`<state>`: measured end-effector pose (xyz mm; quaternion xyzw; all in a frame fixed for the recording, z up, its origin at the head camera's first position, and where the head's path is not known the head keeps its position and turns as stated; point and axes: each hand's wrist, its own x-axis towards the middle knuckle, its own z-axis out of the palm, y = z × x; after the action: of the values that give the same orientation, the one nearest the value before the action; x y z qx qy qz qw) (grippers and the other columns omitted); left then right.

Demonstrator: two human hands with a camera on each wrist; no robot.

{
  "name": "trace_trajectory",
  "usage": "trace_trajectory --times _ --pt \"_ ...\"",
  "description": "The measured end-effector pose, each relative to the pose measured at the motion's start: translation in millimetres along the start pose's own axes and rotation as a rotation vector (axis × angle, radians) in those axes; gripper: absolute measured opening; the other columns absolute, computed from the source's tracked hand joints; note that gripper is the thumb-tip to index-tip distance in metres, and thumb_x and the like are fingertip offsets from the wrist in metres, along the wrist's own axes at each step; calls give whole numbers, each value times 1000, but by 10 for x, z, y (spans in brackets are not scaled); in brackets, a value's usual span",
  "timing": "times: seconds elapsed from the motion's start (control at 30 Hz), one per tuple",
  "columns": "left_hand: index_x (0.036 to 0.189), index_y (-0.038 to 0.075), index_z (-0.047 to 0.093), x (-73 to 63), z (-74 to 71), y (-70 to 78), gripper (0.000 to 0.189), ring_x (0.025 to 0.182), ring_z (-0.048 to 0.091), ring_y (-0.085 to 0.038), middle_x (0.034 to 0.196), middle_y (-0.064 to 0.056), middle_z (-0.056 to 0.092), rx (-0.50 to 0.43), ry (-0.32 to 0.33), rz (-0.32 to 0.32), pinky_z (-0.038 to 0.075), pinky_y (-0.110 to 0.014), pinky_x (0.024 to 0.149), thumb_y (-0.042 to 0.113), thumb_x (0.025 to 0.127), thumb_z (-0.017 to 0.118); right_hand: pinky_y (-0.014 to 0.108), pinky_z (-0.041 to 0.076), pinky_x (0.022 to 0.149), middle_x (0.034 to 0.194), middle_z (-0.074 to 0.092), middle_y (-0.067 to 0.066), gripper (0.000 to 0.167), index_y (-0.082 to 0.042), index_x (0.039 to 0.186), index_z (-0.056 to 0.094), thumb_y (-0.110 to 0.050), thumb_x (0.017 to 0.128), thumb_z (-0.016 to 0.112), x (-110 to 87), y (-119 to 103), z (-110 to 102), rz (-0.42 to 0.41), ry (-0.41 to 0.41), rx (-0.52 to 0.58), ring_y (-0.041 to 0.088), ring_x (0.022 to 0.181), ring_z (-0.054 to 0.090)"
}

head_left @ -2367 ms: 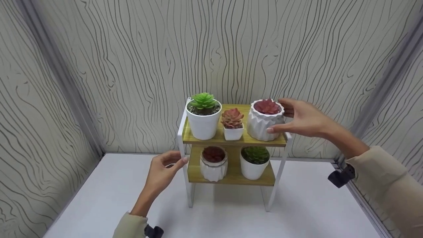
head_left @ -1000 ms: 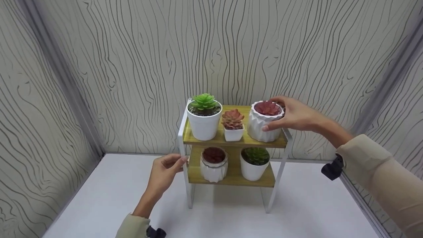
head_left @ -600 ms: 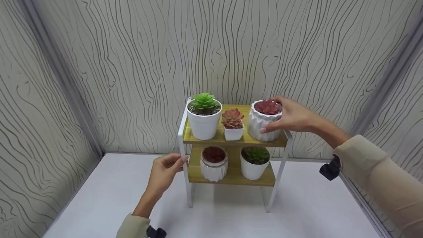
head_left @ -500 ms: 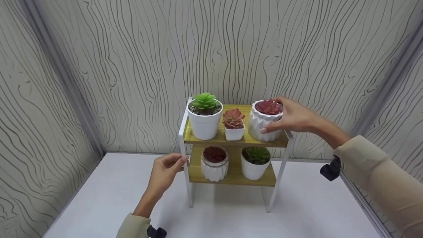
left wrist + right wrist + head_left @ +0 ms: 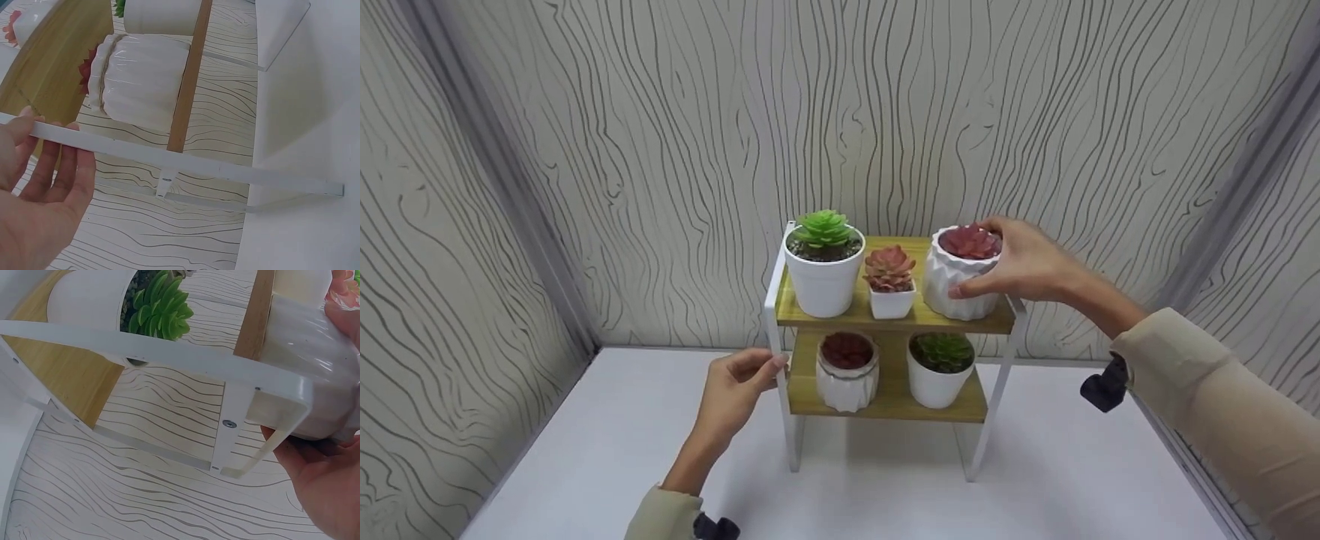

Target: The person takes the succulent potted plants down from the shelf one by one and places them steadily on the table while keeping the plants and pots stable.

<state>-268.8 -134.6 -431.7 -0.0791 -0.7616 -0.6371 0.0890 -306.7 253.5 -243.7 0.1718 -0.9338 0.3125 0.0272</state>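
The right hand [image 5: 1027,261] is gripping the faceted white pot [image 5: 947,283] at the top shelf's [image 5: 915,247] right end while the left hand [image 5: 732,394] is pinching the rack's white frame [image 5: 214,167], a leftward push risking toppling the small square succulent pot [image 5: 892,304].

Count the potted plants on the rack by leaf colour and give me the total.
Green: 2 (bright green plant, upper left; darker green plant, lower right)
Red or pinkish red: 3 (small pinkish-red plant, upper middle; upper dark red plant, right; lower dark red plant, left)
Total: 5
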Motion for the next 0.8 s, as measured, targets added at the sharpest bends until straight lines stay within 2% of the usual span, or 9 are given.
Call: trace_trajectory --times 0.13,0.33,0.53,0.67,0.8 --pt "109 7 78 -1 -5 11 19 105 74 -28 105 -11 77 -9 -7 2 63 -24 89 23 98 76 56 55 107 132 66 21 94 1 143 50 -42 72 96 -5 -7 11 -4 22 -1 37 123 64" --pt "108 7 77 6 -4 45 19 100 74 -18 104 -10 77 -10 -12 -6 63 -25 90 24 98 76 56 54 107 133 66 21 94 1 143 50 -43 73 96 -3 -17 12 4 34 -16 37 123 65" --pt "108 9 78 3 -10 48 19 103 74 -24 105 -9 77 -4 -11 -12 63 -25 91 25 98 76 57 55 107 133 66 21 96 2 144 49 -43 73 96 16 -20 9 -4 35 -22 38 123 65" --pt "109 8 77 0 -17 16 21 101 74 -20 105 -7 77 9 -12 -20 62 -25 91 25 98 76 56 55 106 131 67 20 94 1 142 51 -42 73 96 12 -8 23 -15 39 -19 36 121 66" --pt "110 7 77 8 -7 -1 20 103 74 -22 105 -7 77 0 -17 -16 63 -26 91 23 98 75 56 56 105 132 67 21 94 1 143 50 -41 73 96 -9 12 3 -18 47 -25 37 122 66"
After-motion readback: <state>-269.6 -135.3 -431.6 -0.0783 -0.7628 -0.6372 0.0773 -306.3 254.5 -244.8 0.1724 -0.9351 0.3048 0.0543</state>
